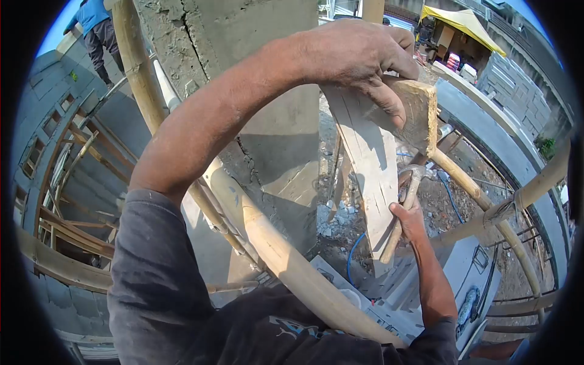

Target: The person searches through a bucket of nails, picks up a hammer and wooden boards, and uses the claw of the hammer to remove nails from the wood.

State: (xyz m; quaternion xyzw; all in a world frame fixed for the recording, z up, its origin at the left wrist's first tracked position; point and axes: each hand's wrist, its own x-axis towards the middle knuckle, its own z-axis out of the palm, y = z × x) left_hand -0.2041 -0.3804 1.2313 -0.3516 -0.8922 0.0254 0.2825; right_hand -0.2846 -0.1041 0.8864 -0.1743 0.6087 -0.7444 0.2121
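My left hand (365, 58) reaches across the top, its thumb and fingers closed over a short wooden block (415, 112) with a rough, pale edge. Directly beneath that hand, a cracked light wooden plank (368, 161) slants downward against the block. Lower down, my right hand (411, 220) is wrapped around the wooden handle of a hammer (410, 194). The hammer's head points up, close below the block and beside the plank. Some of my left fingers are hidden behind the block.
A cracked concrete column (274, 121) stands before me. Bamboo poles (280, 243) cross close to my body and at right. Rubble (340, 219) and a blue hose (354, 255) lie below. Another person (100, 30) stands upper left; a yellow canopy (465, 24) is far right.
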